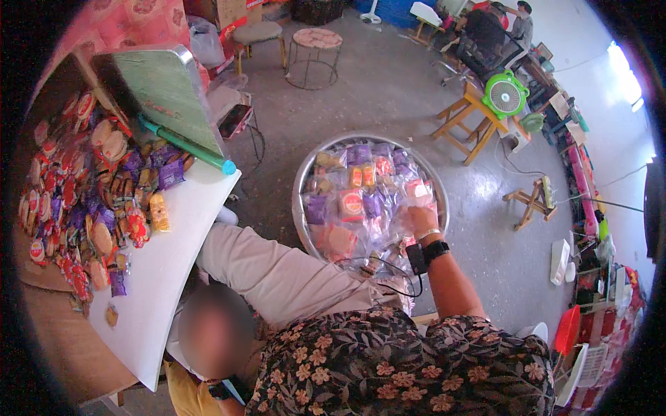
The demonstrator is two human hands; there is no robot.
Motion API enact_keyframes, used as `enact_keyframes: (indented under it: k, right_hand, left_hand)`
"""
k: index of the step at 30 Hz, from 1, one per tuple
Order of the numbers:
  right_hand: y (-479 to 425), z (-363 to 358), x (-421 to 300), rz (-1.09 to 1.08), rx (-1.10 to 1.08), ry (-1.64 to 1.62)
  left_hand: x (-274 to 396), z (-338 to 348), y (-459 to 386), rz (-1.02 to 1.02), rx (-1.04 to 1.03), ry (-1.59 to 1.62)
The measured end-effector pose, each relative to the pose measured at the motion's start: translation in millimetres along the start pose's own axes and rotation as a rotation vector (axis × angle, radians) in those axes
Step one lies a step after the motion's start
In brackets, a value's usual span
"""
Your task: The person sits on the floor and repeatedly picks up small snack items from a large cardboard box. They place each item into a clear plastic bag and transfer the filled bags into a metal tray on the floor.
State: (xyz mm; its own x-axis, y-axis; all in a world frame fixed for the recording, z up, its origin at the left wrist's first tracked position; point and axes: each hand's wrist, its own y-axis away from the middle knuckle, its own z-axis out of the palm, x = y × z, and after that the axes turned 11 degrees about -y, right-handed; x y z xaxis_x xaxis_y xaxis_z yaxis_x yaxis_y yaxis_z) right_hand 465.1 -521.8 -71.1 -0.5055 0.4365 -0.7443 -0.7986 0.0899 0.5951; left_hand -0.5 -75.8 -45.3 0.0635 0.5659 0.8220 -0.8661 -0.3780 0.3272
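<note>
My right hand [420,221], with a bracelet and a black wrist strap bearing a small dark box, is over the right side of a round metal basin [298,208]. Its fingers are curled on a clear plastic packet [419,193] with a red and white piece inside. Many wrapped snacks fill the basin, among them a red and white square packet [350,205] and a purple packet [316,209]. Of my left arm, a banded wrist [221,390] shows at the bottom; a blurred patch hides the hand, so its grip is unclear.
Wrapped snacks [67,192] are heaped on a white board [151,270] at left, beside a tilted green panel [161,88] and teal tube [187,144]. A green fan [506,94] stands by a wooden stool [468,117]. People [489,31] sit far back. A cable loops near my wrist.
</note>
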Motion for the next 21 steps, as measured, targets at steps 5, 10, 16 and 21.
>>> enact_keyframes:
  k: [5,10,16,21]
  right_hand:
    - [-10,-10,22,-0.045,-0.121,-0.019]
    - [-2,4,37,-0.064,-0.249,-0.175]
    - [-16,-44,104,-0.393,-0.624,1.507]
    - [-144,-216,199,-0.340,-0.736,1.281]
  left_hand:
    - [19,20,-8,-0.208,0.307,0.013]
    - [12,32,-10,0.031,0.319,-0.883]
    - [22,44,7,0.153,0.299,-1.232]
    - [18,38,-6,0.191,0.179,-1.289]
